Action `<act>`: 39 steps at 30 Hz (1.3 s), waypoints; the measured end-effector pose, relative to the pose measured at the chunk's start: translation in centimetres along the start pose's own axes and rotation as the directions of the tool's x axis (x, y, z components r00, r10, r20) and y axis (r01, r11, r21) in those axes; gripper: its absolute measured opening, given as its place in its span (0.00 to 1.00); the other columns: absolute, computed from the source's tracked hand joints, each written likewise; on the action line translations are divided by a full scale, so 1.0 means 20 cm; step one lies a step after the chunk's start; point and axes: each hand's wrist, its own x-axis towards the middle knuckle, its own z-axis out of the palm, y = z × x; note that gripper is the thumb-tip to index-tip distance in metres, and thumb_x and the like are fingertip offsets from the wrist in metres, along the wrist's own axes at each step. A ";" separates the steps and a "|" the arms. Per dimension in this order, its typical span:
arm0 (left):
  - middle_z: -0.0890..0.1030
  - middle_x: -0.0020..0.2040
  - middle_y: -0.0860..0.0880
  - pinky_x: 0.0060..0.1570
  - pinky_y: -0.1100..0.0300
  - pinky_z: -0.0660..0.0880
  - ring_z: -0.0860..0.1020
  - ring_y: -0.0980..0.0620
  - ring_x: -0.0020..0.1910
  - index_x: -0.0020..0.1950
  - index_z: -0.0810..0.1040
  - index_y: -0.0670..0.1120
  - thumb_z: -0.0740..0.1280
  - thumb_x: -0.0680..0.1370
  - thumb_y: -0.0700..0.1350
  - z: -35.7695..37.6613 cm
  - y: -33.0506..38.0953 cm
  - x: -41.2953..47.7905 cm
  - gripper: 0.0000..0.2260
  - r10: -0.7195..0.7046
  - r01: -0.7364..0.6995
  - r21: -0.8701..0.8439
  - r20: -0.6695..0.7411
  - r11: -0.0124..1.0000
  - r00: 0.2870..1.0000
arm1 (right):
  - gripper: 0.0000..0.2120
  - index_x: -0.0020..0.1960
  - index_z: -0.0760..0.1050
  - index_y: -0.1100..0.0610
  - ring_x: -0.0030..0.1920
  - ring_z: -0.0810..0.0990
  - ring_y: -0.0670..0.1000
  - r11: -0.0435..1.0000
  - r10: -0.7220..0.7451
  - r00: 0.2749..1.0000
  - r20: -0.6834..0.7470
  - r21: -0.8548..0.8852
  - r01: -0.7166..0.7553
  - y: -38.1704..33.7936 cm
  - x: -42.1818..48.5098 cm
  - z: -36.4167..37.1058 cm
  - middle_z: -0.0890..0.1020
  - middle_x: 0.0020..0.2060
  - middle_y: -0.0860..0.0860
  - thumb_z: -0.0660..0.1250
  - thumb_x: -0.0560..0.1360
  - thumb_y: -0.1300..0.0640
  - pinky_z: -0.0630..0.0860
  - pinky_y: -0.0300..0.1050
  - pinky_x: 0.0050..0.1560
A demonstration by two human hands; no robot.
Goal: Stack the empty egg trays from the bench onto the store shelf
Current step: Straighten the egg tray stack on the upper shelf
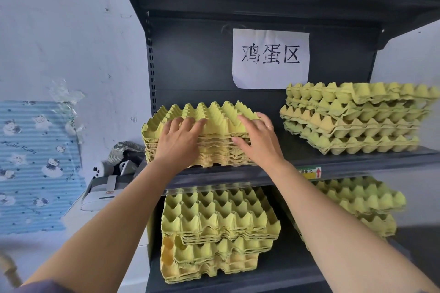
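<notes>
So the stack of yellow-green moulded-pulp egg trays (214, 114) sits on the left half of the middle board of the dark grey metal store shelf (226, 175), right at its front edge. Both hands are on it. The left hand (178, 140) lies flat with fingers spread over the top tray's near edge. The right hand (259, 140) has its fingers laid over the top and its thumb stretched along the front of the pile, pressing rather than pinching.

At 3 o'clock from that pile, well apart, there's a second, messier stack of the same trays (352, 116). At 1 o'clock, a white paper sign (270, 58) is stuck to the back panel. At 6 o'clock, one level down, more tray piles (219, 221). Way over at 9 o'clock, blue cartoon-cat paper (35, 162) hangs on the wall.
</notes>
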 end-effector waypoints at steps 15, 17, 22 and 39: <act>0.77 0.60 0.52 0.60 0.52 0.63 0.72 0.48 0.61 0.66 0.71 0.52 0.59 0.78 0.51 -0.20 0.67 0.22 0.17 0.208 -0.235 -0.225 -0.136 0.946 0.969 | 0.20 0.68 0.71 0.55 0.63 0.71 0.56 0.990 -0.132 0.982 -0.136 -0.075 0.123 0.33 -0.11 -0.46 0.73 0.64 0.54 0.64 0.77 0.53 0.73 0.51 0.57; 0.78 0.57 0.53 0.58 0.53 0.65 0.74 0.48 0.58 0.65 0.71 0.53 0.60 0.78 0.50 -0.21 0.87 0.27 0.16 0.230 -0.262 -0.269 -0.143 0.927 0.963 | 0.20 0.67 0.71 0.56 0.62 0.72 0.57 0.989 -0.131 0.978 -0.161 -0.089 0.118 0.49 -0.14 -0.57 0.73 0.63 0.54 0.65 0.76 0.54 0.73 0.51 0.56; 0.78 0.55 0.53 0.55 0.54 0.66 0.75 0.49 0.56 0.64 0.72 0.52 0.61 0.77 0.50 -0.22 1.35 0.44 0.16 0.269 -0.315 -0.349 -0.174 0.883 0.947 | 0.19 0.66 0.73 0.56 0.61 0.73 0.57 0.985 -0.147 0.972 -0.182 -0.113 0.127 0.95 -0.21 -0.87 0.74 0.62 0.54 0.66 0.75 0.55 0.75 0.52 0.54; 0.72 0.65 0.50 0.57 0.49 0.65 0.72 0.46 0.62 0.71 0.63 0.56 0.59 0.77 0.59 -0.23 1.83 1.09 0.23 0.190 -0.189 -0.022 0.079 0.982 0.979 | 0.30 0.75 0.54 0.42 0.71 0.64 0.54 0.980 0.038 0.956 0.291 -0.199 0.021 1.86 0.19 -1.14 0.61 0.73 0.48 0.62 0.76 0.42 0.65 0.56 0.67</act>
